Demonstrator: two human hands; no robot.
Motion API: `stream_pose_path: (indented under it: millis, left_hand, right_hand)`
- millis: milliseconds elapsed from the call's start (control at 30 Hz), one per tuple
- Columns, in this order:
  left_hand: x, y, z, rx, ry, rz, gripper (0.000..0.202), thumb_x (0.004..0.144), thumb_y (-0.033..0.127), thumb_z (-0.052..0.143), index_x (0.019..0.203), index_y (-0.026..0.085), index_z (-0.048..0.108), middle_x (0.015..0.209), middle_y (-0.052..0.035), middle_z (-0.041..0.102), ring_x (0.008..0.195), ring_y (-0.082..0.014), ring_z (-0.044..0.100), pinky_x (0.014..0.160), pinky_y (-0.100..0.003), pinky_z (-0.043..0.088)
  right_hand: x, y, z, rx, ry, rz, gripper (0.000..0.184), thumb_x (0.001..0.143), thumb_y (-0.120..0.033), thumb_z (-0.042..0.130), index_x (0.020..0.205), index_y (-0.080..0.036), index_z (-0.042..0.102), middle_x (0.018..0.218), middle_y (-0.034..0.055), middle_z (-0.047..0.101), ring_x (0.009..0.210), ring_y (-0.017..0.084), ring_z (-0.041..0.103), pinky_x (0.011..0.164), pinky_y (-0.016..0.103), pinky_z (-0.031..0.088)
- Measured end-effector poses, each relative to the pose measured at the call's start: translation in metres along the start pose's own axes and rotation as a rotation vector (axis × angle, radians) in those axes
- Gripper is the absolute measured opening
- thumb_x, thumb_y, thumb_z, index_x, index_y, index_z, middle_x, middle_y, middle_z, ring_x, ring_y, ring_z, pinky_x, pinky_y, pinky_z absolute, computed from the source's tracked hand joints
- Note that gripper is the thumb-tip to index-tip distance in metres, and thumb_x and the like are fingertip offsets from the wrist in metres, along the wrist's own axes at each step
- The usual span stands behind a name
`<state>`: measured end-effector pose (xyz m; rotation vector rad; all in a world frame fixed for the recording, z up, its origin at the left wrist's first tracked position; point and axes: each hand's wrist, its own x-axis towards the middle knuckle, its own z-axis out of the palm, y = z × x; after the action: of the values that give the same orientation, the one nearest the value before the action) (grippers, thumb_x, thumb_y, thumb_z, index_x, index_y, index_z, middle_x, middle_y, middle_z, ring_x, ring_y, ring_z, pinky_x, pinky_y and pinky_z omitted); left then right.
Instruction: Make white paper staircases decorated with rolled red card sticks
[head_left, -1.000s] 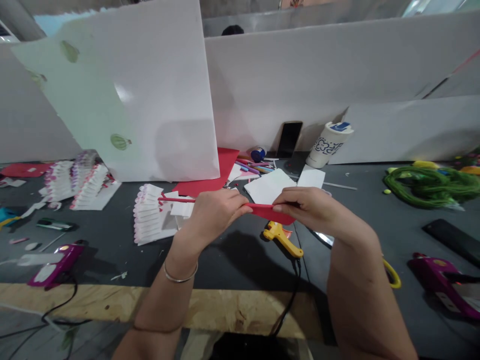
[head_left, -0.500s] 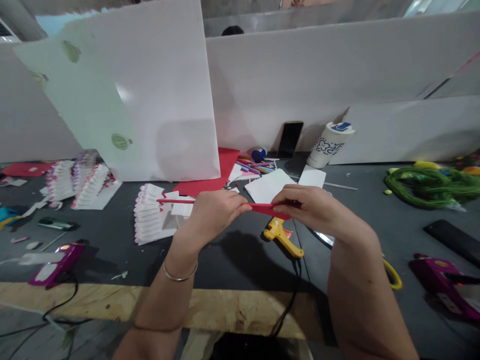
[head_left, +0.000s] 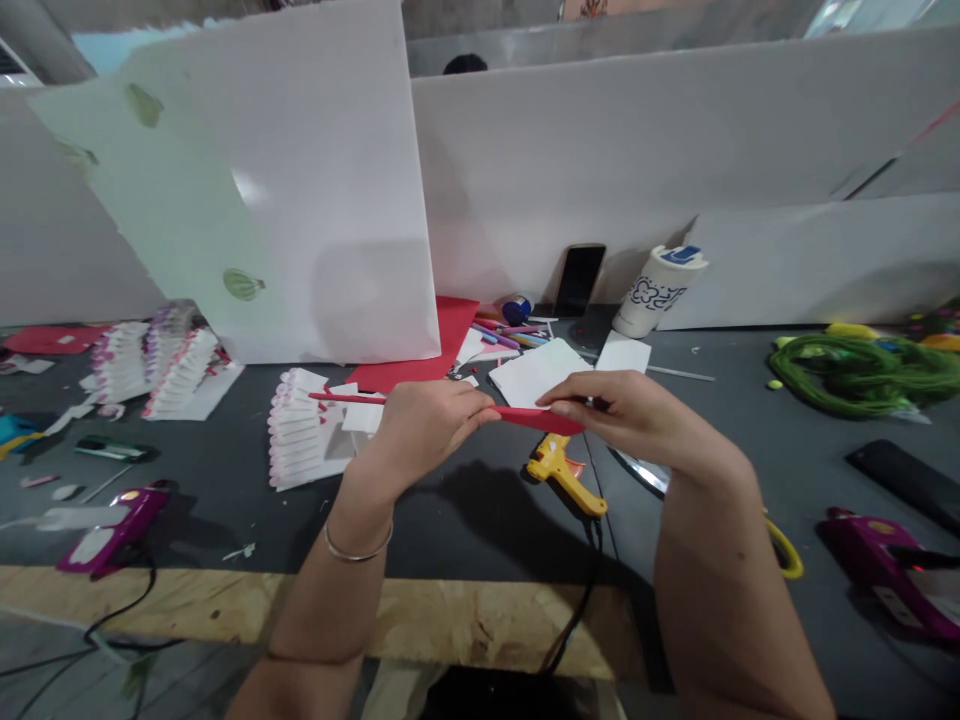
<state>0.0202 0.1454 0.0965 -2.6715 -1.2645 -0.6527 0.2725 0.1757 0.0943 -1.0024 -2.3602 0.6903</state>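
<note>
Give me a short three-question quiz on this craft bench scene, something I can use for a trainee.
1. True or false: the left hand and right hand both grip the red paper strip.
2. What lies just below the strip? A hammer; B yellow glue gun; C book.
3. What stands just right of the leaning phone?
Key: 1 true; 2 B; 3 the white cup.

I read no legible text in this frame; the blue print on the white cup (head_left: 651,290) is too blurred.
</note>
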Motion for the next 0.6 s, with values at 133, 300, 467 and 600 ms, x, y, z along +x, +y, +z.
stream_pose_path:
  millis: [133,300,467,600]
  left_hand:
    - [-0.001,-0.006,-0.001,-0.009,-0.045,-0.032,0.031,0.098,0.037,0.046,0.089,0.018,0.07,0.083,-0.0017,0.074,0.073,-0.0141,0.067,0.058,-0.023,0.039]
    - [0.0,-0.005,0.001,-0.011,-0.061,-0.033,0.032,0.098,0.037,0.046,0.089,0.018,0.07,0.082,-0.0029,0.074,0.072,-0.0137,0.066,0.059,-0.023,0.039]
    - [0.002,0.001,0.002,-0.027,-0.072,-0.053,0.029,0.098,0.035,0.047,0.093,0.018,0.069,0.087,-0.0031,0.074,0.076,-0.0141,0.066,0.061,-0.023,0.04]
    - [0.003,0.006,0.004,0.024,-0.035,-0.011,0.027,0.098,0.034,0.047,0.104,0.02,0.069,0.085,-0.0027,0.073,0.076,-0.0145,0.065,0.059,-0.024,0.039]
  right_hand:
    - [-0.005,0.001,-0.001,-0.021,0.016,0.028,0.027,0.093,-0.037,0.05,0.105,-0.023,0.069,0.101,0.0066,0.073,0.083,0.017,0.066,0.067,0.026,0.05]
    - [-0.001,-0.005,0.008,-0.15,0.027,0.012,0.025,0.092,-0.038,0.051,0.098,-0.023,0.071,0.088,0.0055,0.072,0.071,0.016,0.062,0.06,0.026,0.045]
    - [0.005,-0.003,0.011,-0.138,0.033,-0.053,0.024,0.093,-0.026,0.046,0.089,-0.021,0.069,0.084,0.0051,0.07,0.075,0.016,0.062,0.067,0.027,0.045]
    - [0.005,-0.003,0.006,-0.046,-0.025,-0.005,0.026,0.093,-0.031,0.045,0.083,-0.02,0.066,0.078,0.0042,0.069,0.069,0.015,0.06,0.064,0.026,0.044]
